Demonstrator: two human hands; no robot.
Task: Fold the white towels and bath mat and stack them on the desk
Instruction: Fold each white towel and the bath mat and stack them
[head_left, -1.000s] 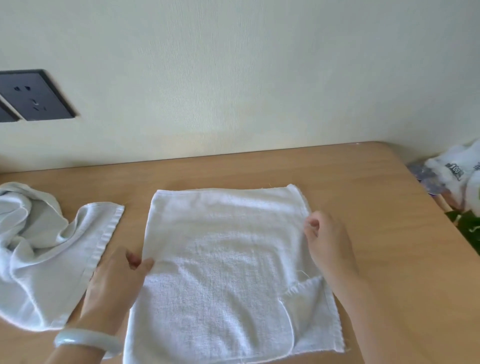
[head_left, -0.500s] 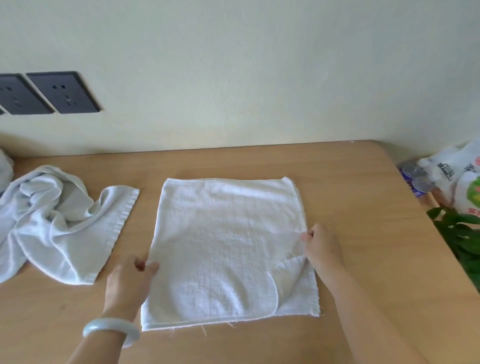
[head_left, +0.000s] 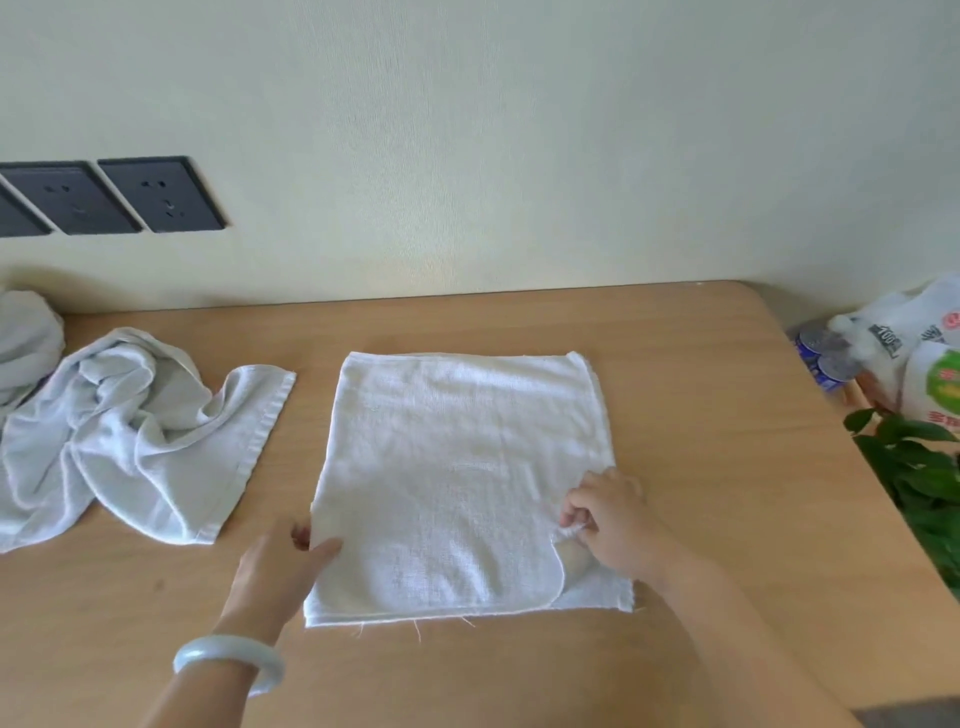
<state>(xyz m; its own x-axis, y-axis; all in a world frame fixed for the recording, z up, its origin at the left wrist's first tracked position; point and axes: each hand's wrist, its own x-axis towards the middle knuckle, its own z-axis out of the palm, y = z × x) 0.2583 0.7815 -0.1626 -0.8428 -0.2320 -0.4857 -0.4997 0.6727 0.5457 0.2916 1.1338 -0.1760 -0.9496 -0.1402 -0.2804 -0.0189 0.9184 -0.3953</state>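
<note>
A white towel (head_left: 462, 467) lies folded flat in the middle of the wooden desk (head_left: 701, 415). My left hand (head_left: 283, 569) pinches its left edge between thumb and fingers. My right hand (head_left: 608, 514) pinches the top layer near the right edge, where a turned-back corner shows the layer beneath. A crumpled white towel (head_left: 130, 436) lies unfolded to the left. Another bundle of white cloth (head_left: 23, 338) sits at the far left edge, mostly out of frame.
The desk backs onto a cream wall with dark power sockets (head_left: 161, 195) at the left. Past the desk's right edge are white plastic bags (head_left: 914, 353), bottle caps (head_left: 826, 353) and a green plant (head_left: 919, 467).
The view has shifted so everything sits further right and back. My right hand slid down the towel's right edge and now pinches the top layer by the turned corner. My left hand stays on the left edge.
</note>
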